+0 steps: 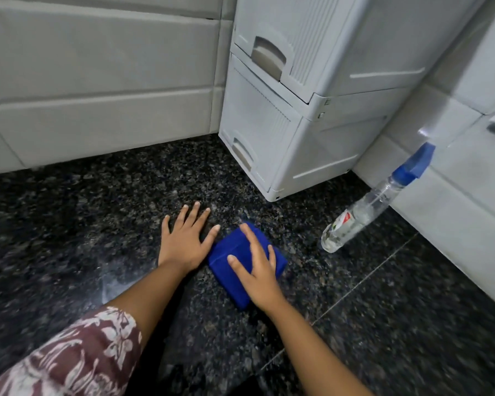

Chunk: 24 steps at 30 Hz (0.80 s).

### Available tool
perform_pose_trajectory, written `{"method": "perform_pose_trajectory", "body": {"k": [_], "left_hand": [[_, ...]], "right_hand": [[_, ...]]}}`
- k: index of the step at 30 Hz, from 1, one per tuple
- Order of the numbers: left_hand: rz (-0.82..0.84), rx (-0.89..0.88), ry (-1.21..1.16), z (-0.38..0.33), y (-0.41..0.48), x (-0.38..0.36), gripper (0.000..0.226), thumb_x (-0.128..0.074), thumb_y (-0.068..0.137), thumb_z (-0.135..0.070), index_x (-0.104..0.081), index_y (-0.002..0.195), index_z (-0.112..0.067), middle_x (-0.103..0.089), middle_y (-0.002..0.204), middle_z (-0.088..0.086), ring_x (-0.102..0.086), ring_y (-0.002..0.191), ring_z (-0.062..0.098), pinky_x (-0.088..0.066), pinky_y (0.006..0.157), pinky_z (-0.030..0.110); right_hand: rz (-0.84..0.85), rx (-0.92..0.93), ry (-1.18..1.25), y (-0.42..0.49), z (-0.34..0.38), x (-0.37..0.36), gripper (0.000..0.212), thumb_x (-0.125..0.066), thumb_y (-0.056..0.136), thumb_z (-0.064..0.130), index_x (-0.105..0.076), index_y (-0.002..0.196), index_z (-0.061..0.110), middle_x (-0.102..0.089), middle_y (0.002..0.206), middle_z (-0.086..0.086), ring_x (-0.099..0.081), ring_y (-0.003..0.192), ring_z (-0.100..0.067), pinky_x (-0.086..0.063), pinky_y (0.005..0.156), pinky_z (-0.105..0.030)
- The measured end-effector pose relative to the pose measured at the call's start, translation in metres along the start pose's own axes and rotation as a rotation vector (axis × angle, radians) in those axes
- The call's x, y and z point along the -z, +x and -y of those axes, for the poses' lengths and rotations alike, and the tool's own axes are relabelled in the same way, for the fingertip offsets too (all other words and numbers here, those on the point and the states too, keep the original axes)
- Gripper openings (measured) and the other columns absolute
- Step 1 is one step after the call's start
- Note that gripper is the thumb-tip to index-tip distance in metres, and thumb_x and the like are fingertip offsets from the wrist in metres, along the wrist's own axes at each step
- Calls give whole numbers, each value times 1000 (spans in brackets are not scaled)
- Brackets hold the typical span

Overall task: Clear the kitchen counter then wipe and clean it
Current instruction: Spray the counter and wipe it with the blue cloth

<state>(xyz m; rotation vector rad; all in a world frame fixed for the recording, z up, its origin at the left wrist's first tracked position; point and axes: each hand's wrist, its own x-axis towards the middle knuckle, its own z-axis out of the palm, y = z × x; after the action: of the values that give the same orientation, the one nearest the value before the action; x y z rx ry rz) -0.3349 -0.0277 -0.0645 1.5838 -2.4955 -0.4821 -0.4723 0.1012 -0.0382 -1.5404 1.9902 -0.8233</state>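
A folded blue cloth [235,270] lies on the dark speckled granite counter [97,224]. My right hand [259,271] presses flat on top of the cloth with straight, spread fingers. Just to its left, my left hand [186,238] rests palm down on the bare counter, fingers spread, thumb close to the cloth's edge. A clear spray bottle [363,212] with a blue trigger head stands to the right, near the tiled wall.
A white plastic drawer unit [303,110] stands on the counter at the back right corner. White tiled walls [97,81] close off the back and the right side. A seam line crosses the counter at the lower right.
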Motion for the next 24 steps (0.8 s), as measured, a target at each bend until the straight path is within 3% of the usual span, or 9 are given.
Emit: {"method": "perform_pose_trajectory", "body": {"k": [3, 6, 8, 10, 12, 17, 19, 21, 24], "left_hand": [[66, 34, -5, 0, 3, 5, 64, -22, 94, -65, -14, 152, -38, 1, 161, -12, 4, 148, 11, 6, 116, 48], [94, 100, -73, -27, 3, 11, 61, -26, 98, -55, -18, 153, -27, -3, 162, -4, 1, 148, 16, 4, 116, 51], [29, 29, -53, -59, -7, 9, 62, -25, 99, -53, -18, 153, -23, -6, 162, -2, -1, 148, 16, 1, 117, 49], [-17, -118, -27, -93, -22, 1, 61, -22, 99, -54, -14, 153, -26, -4, 162, -4, 0, 148, 15, -1, 118, 47], [45, -235, 16, -121, -33, -11, 63, -15, 98, -58, -6, 154, -29, 3, 161, -7, 4, 148, 14, 0, 119, 44], [102, -299, 136, -142, -49, -44, 90, 22, 69, -65, 8, 152, -31, 11, 160, -11, 14, 147, 18, 6, 119, 45], [65, -302, 124, -140, -50, -49, 88, 19, 72, -65, 5, 152, -31, 8, 160, -10, 13, 147, 18, 7, 119, 45], [51, -302, 107, -139, -51, -49, 86, 13, 77, -65, -3, 153, -30, 2, 161, -9, 9, 148, 19, 8, 117, 45], [11, -290, 119, -141, -51, -50, 80, 1, 85, -64, -25, 151, -27, -15, 159, -7, -5, 148, 21, 4, 114, 46]], "right_hand": [[-371, -63, 280, -25, -14, 40, 60, -61, 91, 34, -33, 144, 32, -44, 143, 14, -39, 132, 0, -32, 113, -35], [-832, -198, 366, -35, -26, 100, 66, -71, 84, 19, -36, 140, 22, -46, 137, 3, -48, 124, -12, -42, 104, -42], [-1016, -265, 367, -25, -29, 136, 80, -76, 80, 17, -29, 144, 16, -36, 144, -5, -45, 125, -20, -41, 101, -35], [-1037, -258, 344, -7, -29, 165, 89, -78, 78, 18, -23, 148, 12, -27, 150, -7, -41, 130, -20, -36, 96, -22], [-994, -195, 372, 13, -24, 186, 93, -79, 77, 20, -21, 149, 15, -24, 152, -4, -41, 129, -17, -37, 96, -23], [-968, -131, 390, 53, -20, 216, 91, -76, 78, 10, -21, 149, 20, -35, 150, 1, -44, 123, -9, -34, 91, -14], [-958, -145, 440, 59, -22, 219, 70, -69, 80, 3, -37, 140, 18, -57, 126, 3, -59, 97, -1, -42, 80, -20], [-942, -117, 448, 62, -28, 218, 42, -63, 80, -1, -52, 119, 10, -63, 93, 7, -58, 69, 1, -44, 73, -26], [-902, -43, 455, 58, -32, 221, 34, -69, 84, 14, -56, 114, 4, -65, 90, -13, -62, 69, -12, -50, 70, -26]]}}
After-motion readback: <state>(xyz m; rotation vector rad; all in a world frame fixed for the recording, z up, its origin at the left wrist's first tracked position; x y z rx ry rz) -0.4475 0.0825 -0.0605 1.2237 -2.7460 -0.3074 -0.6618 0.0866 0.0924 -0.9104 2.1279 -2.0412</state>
